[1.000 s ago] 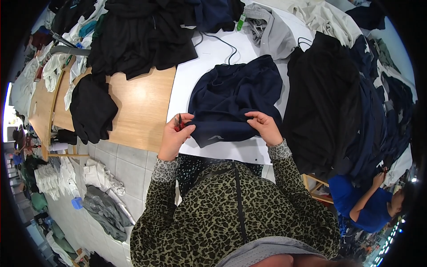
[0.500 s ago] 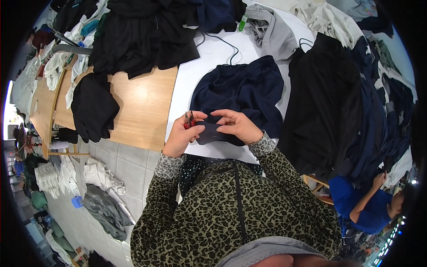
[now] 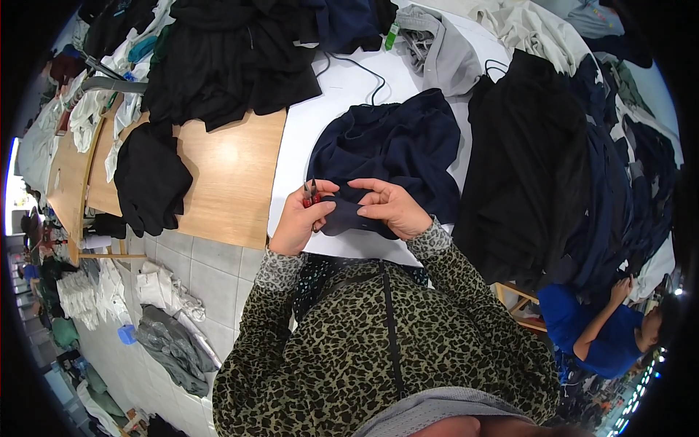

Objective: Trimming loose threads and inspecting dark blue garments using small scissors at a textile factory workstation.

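Note:
A dark navy garment [image 3: 393, 142] lies bunched on the white tabletop, its near edge lifted toward me. My left hand [image 3: 297, 222] pinches that edge between thumb and fingers. Tucked in the same hand is a pair of small thread snips [image 3: 312, 195] with red grips, dark blades pointing away from me. On the other side of a short stretch of the fabric, my right hand [image 3: 395, 210] grips the edge with its thumb below and fingers above. The fingertips of both hands are a small gap apart.
Black garments [image 3: 226, 65] are heaped at the far left, with a folded black piece [image 3: 151, 178] on the wooden tabletop [image 3: 237, 171]. At right lies a black garment [image 3: 528, 175] beside navy piles. A grey garment [image 3: 440, 54] sits beyond. A person in blue [image 3: 604, 335] works at lower right.
Both hands keep their hold on the navy garment and barely move. The snips tilt slightly in my left hand. The whole view shifts a little.

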`<state>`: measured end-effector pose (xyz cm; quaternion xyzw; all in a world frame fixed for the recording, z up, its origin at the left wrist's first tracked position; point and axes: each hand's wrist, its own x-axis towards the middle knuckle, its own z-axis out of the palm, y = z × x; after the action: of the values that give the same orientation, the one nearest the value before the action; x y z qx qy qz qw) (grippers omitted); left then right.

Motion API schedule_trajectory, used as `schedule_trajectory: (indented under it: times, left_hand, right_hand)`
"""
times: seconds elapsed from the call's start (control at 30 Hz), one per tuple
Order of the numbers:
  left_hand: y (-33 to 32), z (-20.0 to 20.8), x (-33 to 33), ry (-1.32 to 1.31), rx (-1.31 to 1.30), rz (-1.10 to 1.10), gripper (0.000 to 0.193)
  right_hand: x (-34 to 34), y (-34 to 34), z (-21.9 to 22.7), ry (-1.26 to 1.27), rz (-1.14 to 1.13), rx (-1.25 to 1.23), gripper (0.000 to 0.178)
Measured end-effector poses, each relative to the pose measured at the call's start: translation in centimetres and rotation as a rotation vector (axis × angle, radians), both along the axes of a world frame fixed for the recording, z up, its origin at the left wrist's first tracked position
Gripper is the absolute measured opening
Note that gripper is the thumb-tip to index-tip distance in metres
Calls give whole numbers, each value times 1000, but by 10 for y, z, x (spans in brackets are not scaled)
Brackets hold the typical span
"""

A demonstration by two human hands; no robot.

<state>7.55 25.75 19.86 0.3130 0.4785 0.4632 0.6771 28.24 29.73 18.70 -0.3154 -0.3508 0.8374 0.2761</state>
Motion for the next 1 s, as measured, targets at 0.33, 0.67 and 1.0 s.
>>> schedule_trajectory:
  times: [0.33, 0.67, 1.0]
  left_hand:
    - [-16, 3, -28, -10, 38, 204, 28]
    - [-67, -43, -52, 815, 348, 5, 18]
    - [-67, -51, -16, 617, 199, 196, 13]
  right_hand:
    - [23, -21, -10, -422, 298, 624, 46]
    - [50, -84, -52, -897, -62, 1281, 23]
    - [23, -92, -54, -300, 214, 458, 17]
